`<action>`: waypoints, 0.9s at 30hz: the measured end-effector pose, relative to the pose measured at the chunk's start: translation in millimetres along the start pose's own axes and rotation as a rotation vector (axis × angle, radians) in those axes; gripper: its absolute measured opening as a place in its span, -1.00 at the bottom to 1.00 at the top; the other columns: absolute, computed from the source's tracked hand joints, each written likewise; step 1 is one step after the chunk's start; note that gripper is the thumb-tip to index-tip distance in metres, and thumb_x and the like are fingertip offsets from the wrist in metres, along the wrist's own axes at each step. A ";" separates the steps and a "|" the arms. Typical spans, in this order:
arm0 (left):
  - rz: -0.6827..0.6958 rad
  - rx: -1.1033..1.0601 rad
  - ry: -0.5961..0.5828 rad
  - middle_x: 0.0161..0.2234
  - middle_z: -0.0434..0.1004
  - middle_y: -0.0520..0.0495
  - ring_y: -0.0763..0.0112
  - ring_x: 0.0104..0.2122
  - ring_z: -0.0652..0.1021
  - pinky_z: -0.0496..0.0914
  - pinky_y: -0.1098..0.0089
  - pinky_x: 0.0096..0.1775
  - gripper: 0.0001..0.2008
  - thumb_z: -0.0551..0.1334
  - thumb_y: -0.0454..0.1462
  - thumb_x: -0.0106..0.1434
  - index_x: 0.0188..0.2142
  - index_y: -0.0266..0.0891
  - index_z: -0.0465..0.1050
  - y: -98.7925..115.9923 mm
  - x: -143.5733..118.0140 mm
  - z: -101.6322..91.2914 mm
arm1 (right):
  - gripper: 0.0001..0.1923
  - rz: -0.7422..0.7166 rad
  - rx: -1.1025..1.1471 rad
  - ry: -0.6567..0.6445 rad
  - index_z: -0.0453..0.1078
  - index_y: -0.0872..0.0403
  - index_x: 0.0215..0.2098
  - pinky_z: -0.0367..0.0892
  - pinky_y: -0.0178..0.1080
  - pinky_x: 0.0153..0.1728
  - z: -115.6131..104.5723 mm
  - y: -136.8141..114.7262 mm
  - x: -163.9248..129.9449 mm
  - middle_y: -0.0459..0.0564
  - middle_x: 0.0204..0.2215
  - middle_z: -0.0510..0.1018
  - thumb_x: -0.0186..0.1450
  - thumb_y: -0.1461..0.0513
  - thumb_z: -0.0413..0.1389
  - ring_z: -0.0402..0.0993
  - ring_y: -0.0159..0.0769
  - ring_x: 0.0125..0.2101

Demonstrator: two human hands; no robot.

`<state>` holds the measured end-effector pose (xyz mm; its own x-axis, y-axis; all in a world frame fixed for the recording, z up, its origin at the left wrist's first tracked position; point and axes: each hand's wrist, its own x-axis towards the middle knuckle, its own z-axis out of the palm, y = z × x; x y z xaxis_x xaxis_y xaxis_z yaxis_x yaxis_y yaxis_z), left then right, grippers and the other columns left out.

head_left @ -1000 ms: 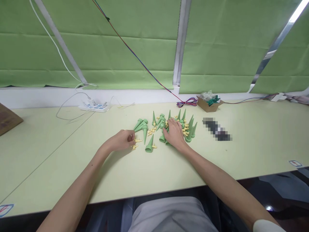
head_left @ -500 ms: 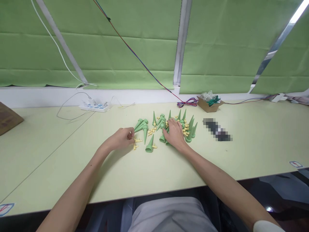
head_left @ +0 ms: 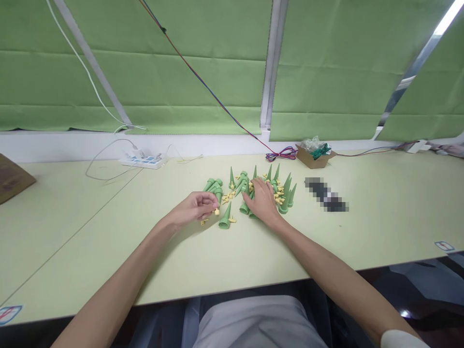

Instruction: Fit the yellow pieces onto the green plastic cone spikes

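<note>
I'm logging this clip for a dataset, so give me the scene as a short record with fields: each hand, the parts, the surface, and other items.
left hand: pinches a small yellow piece at its fingertips
right hand: rests palm down on the pile of green cones
loose parts: one green cone lies between the hands; yellow bits scattered among the cones
surface: pale green table
other items: white power strip; cardboard box

Green plastic cone spikes [head_left: 225,217] and small pale yellow plastic fittings [head_left: 227,197] are scattered on a light yellow-green tabletop [head_left: 90,232]; green fabric blinds [head_left: 181,72] are hung behind, beside a brown cardboard box [head_left: 314,156].
</note>
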<state>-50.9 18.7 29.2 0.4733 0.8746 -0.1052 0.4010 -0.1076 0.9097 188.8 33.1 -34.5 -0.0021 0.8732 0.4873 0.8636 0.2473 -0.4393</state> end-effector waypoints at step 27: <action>0.184 -0.290 0.154 -0.61 0.39 0.04 0.46 -0.60 0.37 0.25 0.36 -0.48 -0.64 0.44 -0.03 0.15 -0.45 -0.22 0.40 -11.2 13.1 32.6 | -0.74 -0.454 0.414 0.092 0.49 0.08 -0.04 0.42 -0.14 -0.11 0.5 -33.6 -20.6 0.10 -0.23 0.55 0.49 0.18 0.00 0.47 -0.18 -0.17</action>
<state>-23.6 15.9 4.5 0.3844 0.9163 0.1122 0.0706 -0.1503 0.9861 159.6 7.0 -30.2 -0.2637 0.6077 0.7491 0.5193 0.7439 -0.4206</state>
